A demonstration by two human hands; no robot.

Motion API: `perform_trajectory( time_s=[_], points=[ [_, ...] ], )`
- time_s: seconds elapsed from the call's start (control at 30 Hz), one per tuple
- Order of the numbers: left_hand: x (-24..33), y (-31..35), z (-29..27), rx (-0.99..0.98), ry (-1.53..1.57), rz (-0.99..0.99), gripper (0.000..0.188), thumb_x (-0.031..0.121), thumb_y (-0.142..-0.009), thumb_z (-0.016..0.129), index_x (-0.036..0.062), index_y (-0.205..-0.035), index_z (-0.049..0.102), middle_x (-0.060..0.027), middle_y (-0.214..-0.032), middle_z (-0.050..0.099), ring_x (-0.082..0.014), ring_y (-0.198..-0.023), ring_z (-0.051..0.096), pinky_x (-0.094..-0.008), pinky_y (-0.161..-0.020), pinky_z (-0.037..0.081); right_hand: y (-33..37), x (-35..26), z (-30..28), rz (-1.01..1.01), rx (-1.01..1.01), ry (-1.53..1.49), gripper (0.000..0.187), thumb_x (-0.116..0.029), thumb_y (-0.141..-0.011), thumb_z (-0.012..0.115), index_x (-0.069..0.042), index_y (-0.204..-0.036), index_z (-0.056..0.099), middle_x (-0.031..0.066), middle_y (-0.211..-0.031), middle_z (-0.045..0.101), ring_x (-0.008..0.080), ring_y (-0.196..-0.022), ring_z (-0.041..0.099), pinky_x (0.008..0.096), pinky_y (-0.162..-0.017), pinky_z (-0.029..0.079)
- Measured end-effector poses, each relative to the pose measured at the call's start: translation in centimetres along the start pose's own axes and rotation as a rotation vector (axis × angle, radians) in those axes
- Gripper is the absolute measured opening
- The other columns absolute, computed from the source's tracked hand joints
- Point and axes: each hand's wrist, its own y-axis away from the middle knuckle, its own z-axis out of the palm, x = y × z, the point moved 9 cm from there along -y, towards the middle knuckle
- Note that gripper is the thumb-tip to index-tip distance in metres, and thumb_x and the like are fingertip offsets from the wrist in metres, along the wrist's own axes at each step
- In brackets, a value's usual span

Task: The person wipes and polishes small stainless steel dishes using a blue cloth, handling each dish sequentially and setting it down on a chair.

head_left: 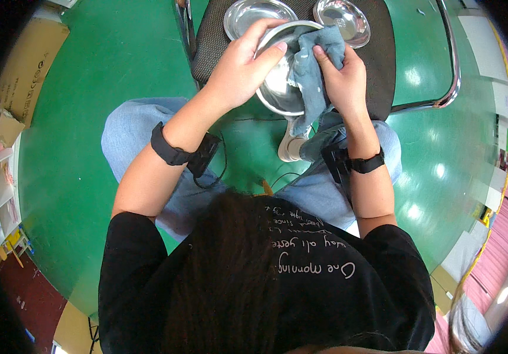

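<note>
A shiny metal bowl point(277, 88) is held up over the front of a dark chair seat, its hollow tilted toward me. My left hand point(248, 65) grips its left rim, the thumb over the inside and the fingers behind. In my right hand point(345, 76) a blue-grey cloth point(313, 76) is pinched under the thumb. The cloth drapes over the bowl's right rim and lies against its inner wall, with one end hanging below. My right fingers behind the cloth are hidden.
Two more metal dishes, a wide one point(257, 17) and a smaller one point(348, 23), rest on the chair seat point(377, 65). Chrome chair tubing point(451, 88) curves at the right. Cardboard boxes point(35, 65) and a white shelf point(3, 189) stand at the far left on the green floor.
</note>
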Motion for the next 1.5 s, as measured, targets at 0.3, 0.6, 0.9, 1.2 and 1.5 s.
perform_trajectory(
  time_s=[0.3, 0.6, 0.9, 1.2, 1.5],
  points=[
    [0.1, 0.5, 0.2, 0.115, -0.214, -0.016, 0.043, 0.01, -0.087, 0.056, 0.002, -0.125, 0.037, -0.0193, -0.103, 0.062, -0.0256, -0.093, 0.065, -0.0345, -0.08, 0.051, -0.3, 2.0, -1.5, 0.067, 0.185, -0.308, 0.022, -0.014, -0.087, 0.066, 0.004, -0.099, 0.062, 0.0071, -0.085, 0.067, 0.0124, -0.076, 0.06, 0.0268, -0.071, 0.048],
    [-1.6, 0.5, -0.3, 0.123, -0.117, -0.052, 0.043, 0.005, -0.09, 0.049, -0.0003, -0.13, 0.035, -0.0154, -0.102, 0.061, -0.0214, -0.09, 0.06, -0.0316, -0.08, 0.048, -0.3, 1.2, -1.4, 0.044, 0.13, -0.208, 0.021, -0.012, -0.082, 0.071, 0.002, -0.095, 0.062, 0.0046, -0.081, 0.066, 0.01, -0.074, 0.058, 0.0254, -0.068, 0.048],
    [-0.2, -0.3, 0.1, -0.036, -0.192, -0.073, 0.038, 0.005, -0.089, 0.045, -0.0008, -0.126, 0.038, -0.0222, -0.105, 0.06, -0.0288, -0.098, 0.062, -0.0359, -0.086, 0.047, -0.2, 0.4, -2.7, -0.025, 0.17, 0.018, 0.027, -0.017, -0.078, 0.075, 0.001, -0.095, 0.064, 0.0086, -0.078, 0.068, 0.0124, -0.07, 0.062, 0.027, -0.067, 0.049],
    [-0.9, 0.2, 0.3, -0.255, -0.325, -0.105, 0.05, 0.008, -0.091, 0.048, -0.0009, -0.138, 0.032, -0.0089, -0.093, 0.055, -0.0126, -0.078, 0.052, -0.0267, -0.072, 0.045, 0.1, -1.3, -2.1, -0.12, 0.091, 0.152, 0.031, -0.022, -0.075, 0.078, -0.001, -0.094, 0.064, 0.0139, -0.076, 0.068, 0.0201, -0.069, 0.067, 0.0308, -0.064, 0.051],
    [-4.0, 4.4, 4.6, -0.908, -0.512, -0.454, 0.032, 0.0, -0.076, 0.046, -0.0013, -0.108, 0.053, -0.023, -0.088, 0.061, -0.0323, -0.084, 0.062, -0.0397, -0.075, 0.049, 3.8, -4.6, 4.9, -0.577, -0.524, 0.522, 0.031, -0.031, -0.073, 0.072, -0.007, -0.087, 0.057, 0.0127, -0.073, 0.062, 0.0334, -0.07, 0.062, 0.042, -0.059, 0.049]
  ],
)
